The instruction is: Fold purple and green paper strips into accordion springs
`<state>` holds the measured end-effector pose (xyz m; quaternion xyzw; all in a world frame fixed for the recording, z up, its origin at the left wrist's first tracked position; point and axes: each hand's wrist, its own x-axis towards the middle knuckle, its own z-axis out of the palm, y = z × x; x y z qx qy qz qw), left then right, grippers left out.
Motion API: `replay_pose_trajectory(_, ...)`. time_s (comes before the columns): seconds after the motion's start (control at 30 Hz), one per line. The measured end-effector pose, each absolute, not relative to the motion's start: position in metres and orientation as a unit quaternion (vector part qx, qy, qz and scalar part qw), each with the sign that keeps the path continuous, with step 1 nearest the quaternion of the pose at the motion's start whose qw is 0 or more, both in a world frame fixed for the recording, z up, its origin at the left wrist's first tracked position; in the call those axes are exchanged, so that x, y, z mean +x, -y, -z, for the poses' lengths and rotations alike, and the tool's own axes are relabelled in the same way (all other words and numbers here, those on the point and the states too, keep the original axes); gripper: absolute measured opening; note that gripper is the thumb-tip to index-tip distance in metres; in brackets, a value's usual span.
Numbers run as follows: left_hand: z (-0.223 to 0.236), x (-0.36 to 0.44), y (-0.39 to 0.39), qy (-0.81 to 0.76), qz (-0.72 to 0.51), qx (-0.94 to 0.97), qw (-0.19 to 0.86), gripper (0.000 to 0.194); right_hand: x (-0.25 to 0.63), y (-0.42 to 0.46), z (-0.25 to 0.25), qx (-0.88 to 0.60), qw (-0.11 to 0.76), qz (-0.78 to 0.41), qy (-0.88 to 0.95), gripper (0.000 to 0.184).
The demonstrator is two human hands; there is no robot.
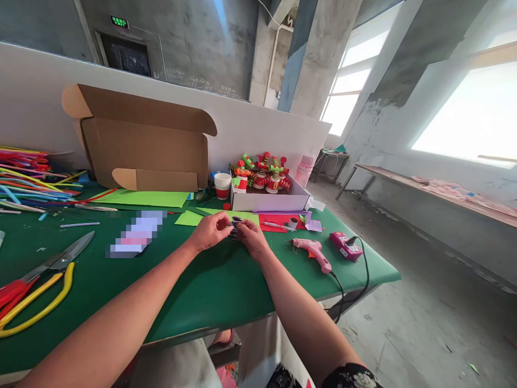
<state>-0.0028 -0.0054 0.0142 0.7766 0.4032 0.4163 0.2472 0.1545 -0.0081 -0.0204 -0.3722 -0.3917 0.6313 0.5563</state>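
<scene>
My left hand point(210, 230) and my right hand point(253, 236) meet over the middle of the green table. Between their fingertips is a small purple-and-dark piece point(235, 227) with pale stripes, perhaps a folded or coiled strip; the fingers cover much of it. Both hands are closed in a pinch on it. Just behind them lie light green paper point(193, 217) and red paper point(278, 223). A pink hot glue gun point(313, 251) rests to the right of my right hand, its nozzle pointing left.
Left: large scissors point(60, 261), a pixelated phone-like object point(137, 234) and colourful pipe cleaners point(32, 178). Behind: an open cardboard box point(147, 145), paper cups point(222, 186) and a white box point(270, 203) of red-and-green crafts. A pink power socket point(346, 246) has a cable hanging over the right edge.
</scene>
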Motion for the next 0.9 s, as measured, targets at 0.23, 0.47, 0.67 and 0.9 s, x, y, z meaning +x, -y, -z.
replay_pose_trajectory(0.23,-0.010,0.000,0.004,-0.397,-0.451,0.763,0.239,0.014,0.155,0.007,0.023,-0.374,0.542,-0.632,0.408,0.034)
replay_pose_trajectory(0.47,-0.013,-0.010,-0.003,-0.448,-0.521,0.703,0.182,0.015,0.160,0.001,0.021,-0.392,0.559,-0.636,0.360,0.034)
replay_pose_trajectory(0.67,-0.015,-0.019,-0.009,-0.509,-0.573,0.631,0.121,0.018,0.166,-0.002,0.019,-0.387,0.603,-0.624,0.311,0.032)
replay_pose_trajectory(0.9,-0.010,-0.005,-0.002,-0.431,-0.520,0.708,0.204,0.020,0.163,-0.002,0.021,-0.392,0.603,-0.617,0.320,0.035)
